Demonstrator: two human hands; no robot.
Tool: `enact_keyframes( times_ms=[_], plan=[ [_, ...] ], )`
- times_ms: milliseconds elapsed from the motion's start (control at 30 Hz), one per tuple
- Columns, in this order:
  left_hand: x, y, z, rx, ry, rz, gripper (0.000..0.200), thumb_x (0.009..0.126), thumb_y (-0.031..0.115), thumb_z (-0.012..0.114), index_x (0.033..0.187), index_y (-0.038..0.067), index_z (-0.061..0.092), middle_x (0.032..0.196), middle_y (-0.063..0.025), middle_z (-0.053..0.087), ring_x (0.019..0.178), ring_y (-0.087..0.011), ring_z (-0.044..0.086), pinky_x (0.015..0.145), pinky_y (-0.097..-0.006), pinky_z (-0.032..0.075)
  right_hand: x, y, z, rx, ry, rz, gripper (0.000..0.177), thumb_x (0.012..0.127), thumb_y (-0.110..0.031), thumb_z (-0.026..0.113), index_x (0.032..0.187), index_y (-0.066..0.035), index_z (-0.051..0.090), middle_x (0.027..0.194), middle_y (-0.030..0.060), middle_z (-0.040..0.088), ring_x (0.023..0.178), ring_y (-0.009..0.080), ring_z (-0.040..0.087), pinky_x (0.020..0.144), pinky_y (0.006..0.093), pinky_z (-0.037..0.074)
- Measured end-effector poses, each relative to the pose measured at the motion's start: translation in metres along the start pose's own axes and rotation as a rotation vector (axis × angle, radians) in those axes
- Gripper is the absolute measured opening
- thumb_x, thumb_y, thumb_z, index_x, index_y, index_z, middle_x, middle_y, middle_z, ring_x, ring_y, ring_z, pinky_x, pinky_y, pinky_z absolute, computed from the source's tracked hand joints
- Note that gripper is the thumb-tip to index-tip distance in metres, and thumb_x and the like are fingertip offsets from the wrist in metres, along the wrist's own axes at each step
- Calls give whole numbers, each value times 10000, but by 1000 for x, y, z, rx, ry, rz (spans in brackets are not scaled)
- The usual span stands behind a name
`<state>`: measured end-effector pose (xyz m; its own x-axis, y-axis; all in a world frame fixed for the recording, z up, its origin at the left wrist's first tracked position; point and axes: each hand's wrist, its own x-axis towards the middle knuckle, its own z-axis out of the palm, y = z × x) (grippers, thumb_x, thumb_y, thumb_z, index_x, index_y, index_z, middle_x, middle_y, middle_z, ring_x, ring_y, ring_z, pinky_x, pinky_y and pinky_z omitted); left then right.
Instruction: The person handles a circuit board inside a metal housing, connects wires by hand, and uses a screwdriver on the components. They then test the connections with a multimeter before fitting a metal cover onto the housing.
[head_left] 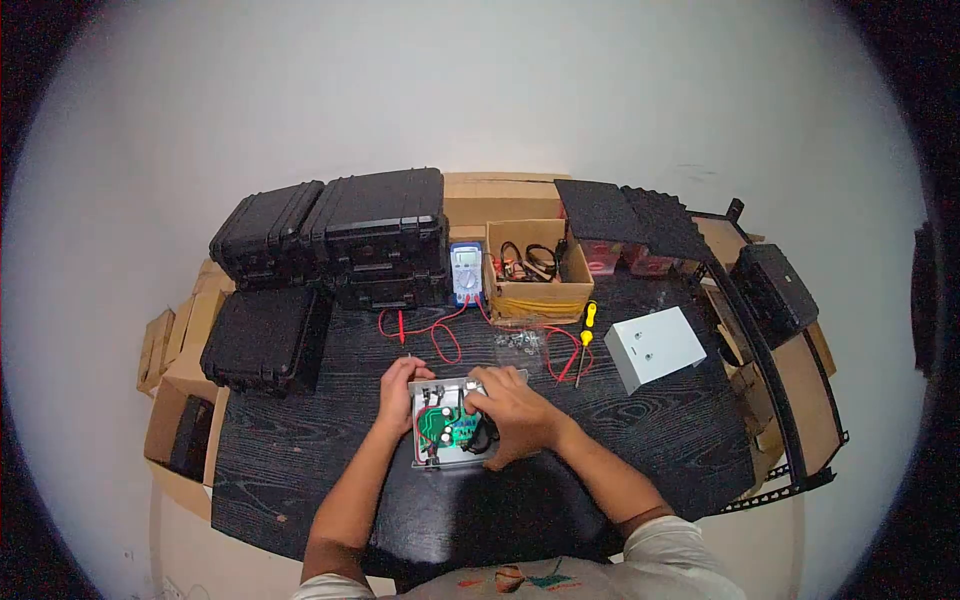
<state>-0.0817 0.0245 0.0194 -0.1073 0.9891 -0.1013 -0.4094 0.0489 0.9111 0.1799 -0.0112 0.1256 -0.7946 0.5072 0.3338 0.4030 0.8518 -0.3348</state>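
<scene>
An open metal case [456, 463] lies on the dark table in front of me. Inside it are a green circuit board [437, 426], red and black wires and several small parts. My left hand [400, 392] is closed at the case's back left corner, with its fingers curled along the side wall. Over the right part of the case bends my right hand [517, 410], its fingertips at the back wall and its thumb lower by the right side. That hand covers part of the board and black wires.
Behind the case are a bag of small screws [518, 345], a multimeter [466, 273] with red leads, and a cardboard box [540, 300] of cables. To the right lie a yellow screwdriver [588, 325] and a white metal cover [657, 347]. Black hard cases [375, 225] stand at left.
</scene>
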Motion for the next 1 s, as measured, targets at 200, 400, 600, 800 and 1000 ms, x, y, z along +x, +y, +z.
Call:
enact_keyframes(
  times_ms=[200, 400, 600, 800, 1000],
  plan=[
    [3, -12, -2, 60, 8, 68, 206, 1082, 204, 504, 1037, 55, 639, 823, -89, 694, 724, -148, 648, 678, -289, 525, -1, -2, 8, -1, -28, 30, 974, 370, -364, 959, 1217, -95, 561, 1398, 263, 486, 1304, 471, 479, 1083, 571, 372],
    [8, -18, -10, 90, 12, 130, 203, 1095, 218, 513, 1050, 61, 633, 739, -44, 635, 655, -112, 587, 615, -265, 472, -2, -2, 6, 25, -71, 52, 823, 544, -394, 955, 1202, -75, 578, 1432, 234, 478, 1345, 443, 462, 1126, 580, 357],
    [7, -21, -8, 130, 40, 150, 241, 1103, 274, 527, 1050, 64, 632, 714, -30, 620, 626, -105, 560, 599, -266, 452, -23, 58, -33, 235, 145, 315, 467, 836, -305, 837, 1161, -40, 633, 1175, 163, 679, 1132, 303, 658, 971, 406, 518],
    [8, -23, -8, 217, 59, 180, 238, 1101, 269, 516, 1039, 73, 636, 731, -23, 614, 652, -104, 561, 616, -268, 458, -52, 80, -23, 150, -254, 582, 235, 800, -222, 833, 912, -46, 724, 821, 120, 739, 794, 318, 720, 739, 440, 554],
    [6, -24, -8, 226, 59, 228, 242, 1102, 271, 522, 1037, 75, 647, 740, -15, 625, 654, -87, 553, 614, -255, 440, -43, 84, 17, 31, -404, 609, 166, 760, -159, 796, 890, -75, 736, 864, 127, 755, 874, 328, 730, 771, 439, 558]
  ],
)
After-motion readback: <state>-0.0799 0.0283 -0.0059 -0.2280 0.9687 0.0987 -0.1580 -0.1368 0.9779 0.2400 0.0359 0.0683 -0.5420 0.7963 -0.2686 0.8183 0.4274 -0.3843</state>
